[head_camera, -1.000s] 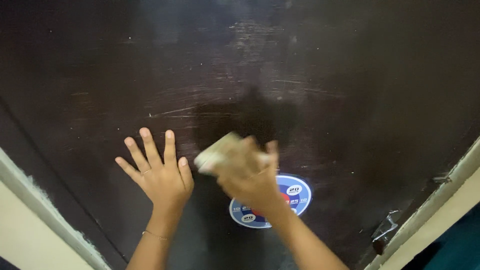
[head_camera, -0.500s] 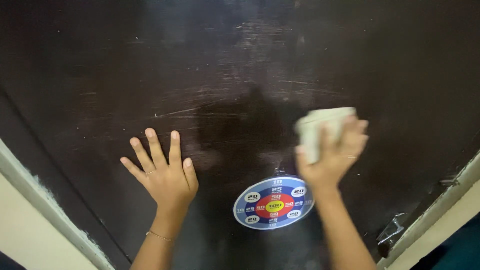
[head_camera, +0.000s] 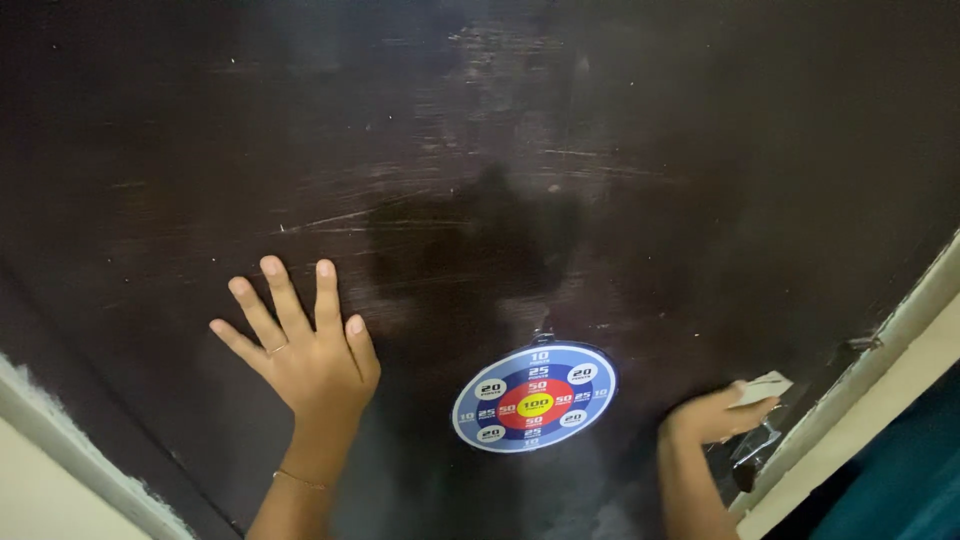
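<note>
Both hands on door (head_camera: 640, 150), cloth (head_camera: 762, 388) in right (head_camera: 712, 415).

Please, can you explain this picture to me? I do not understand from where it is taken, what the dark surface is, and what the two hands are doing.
The picture comes from a camera worn on a person's head, so you see that person's own two bare hands from above and behind. There is no machine here.

The big dark surface is a brown door with many pale scratches. Pale door frame shows at the lower corners. A round target board, with blue, red and yellow rings, hangs on the door.

The left hand lies flat on the door with fingers spread; it holds nothing. It wears a thin ring, and a thin bracelet is on the wrist.

The right hand is low near the door's right edge and grips a pale folded cloth, pressed to the door beside a metal latch.
</note>
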